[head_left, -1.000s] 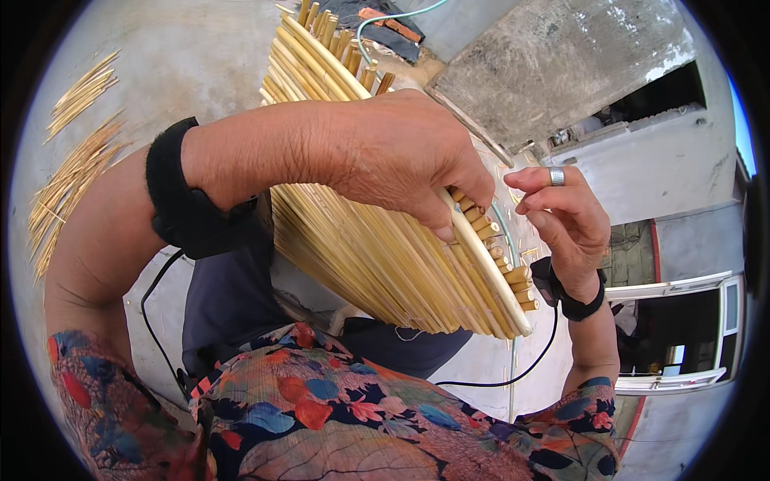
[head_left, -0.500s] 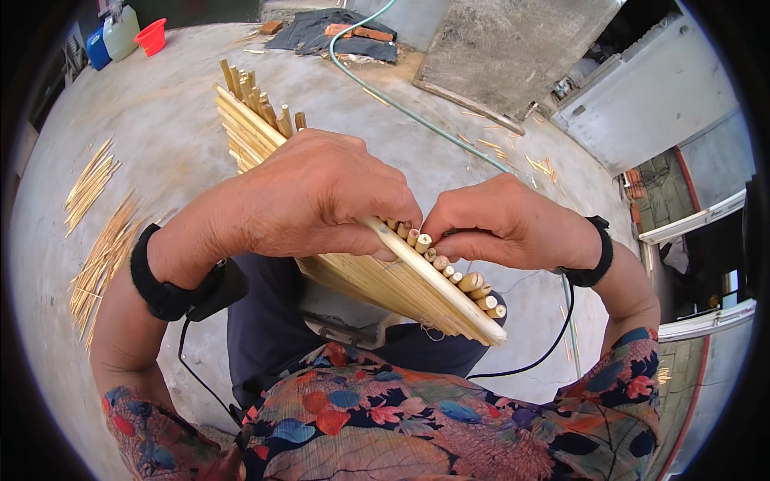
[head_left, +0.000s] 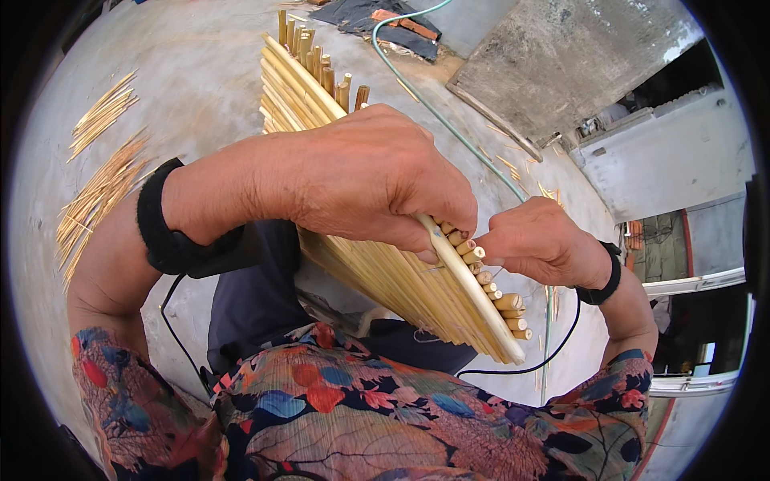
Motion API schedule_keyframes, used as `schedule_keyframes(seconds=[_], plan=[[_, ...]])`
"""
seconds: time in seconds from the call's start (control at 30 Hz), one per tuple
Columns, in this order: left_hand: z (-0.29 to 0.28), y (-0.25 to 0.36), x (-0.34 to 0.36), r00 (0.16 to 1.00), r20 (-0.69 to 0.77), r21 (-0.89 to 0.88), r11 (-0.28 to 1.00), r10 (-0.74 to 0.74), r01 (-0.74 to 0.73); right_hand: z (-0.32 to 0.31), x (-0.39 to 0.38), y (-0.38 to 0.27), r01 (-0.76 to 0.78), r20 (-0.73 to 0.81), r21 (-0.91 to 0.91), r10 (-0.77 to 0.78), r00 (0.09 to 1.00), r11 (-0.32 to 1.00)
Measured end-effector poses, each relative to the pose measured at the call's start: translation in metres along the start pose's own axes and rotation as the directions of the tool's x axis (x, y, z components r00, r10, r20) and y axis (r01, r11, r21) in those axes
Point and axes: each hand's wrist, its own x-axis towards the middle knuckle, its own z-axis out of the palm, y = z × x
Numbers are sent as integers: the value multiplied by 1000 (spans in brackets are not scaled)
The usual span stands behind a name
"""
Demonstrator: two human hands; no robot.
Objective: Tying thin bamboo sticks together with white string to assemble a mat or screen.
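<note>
A panel of pale reed stalks slants across my lap, its stalks lying side by side. Short cut stalk ends stick out along its far side. My left hand is closed over the panel's upper edge, thumb on the near face and fingers behind a thick edge stalk. Just right of it, my right hand is closed beside the stalk ends with its fingers curled. What that hand pinches, if anything, is hidden.
Two heaps of thin straw pieces lie on the concrete floor at left. A green hose runs past the far side. Beyond it are a dark sheet with bricks and a leaning grey board. A black cable hangs near my right wrist.
My right hand has drawn away to the right from the stalk ends. My left hand keeps its grip, and the view has shifted, with panel and hands now further right.
</note>
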Motion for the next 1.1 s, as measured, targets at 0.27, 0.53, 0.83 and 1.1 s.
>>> schedule_keyframes(seconds=[0.27, 0.53, 0.83, 1.1], plan=[[-4, -2, 1, 1000, 20, 54, 999, 2, -3, 0, -18, 4, -163, -78, 76, 168, 983, 984], [-7, 2, 0, 999, 36, -17, 1000, -6, 7, 10, -3, -4, -116, -170, 65, 126, 977, 991], [-11, 13, 7, 978, 147, -7, 989, -147, 150, 18, -5, -1, -86, -235, -24, 78, 969, 996], [-17, 12, 19, 933, 237, -257, 909, -270, 328, 6, -3, 0, -162, -118, 89, 172, 978, 983]])
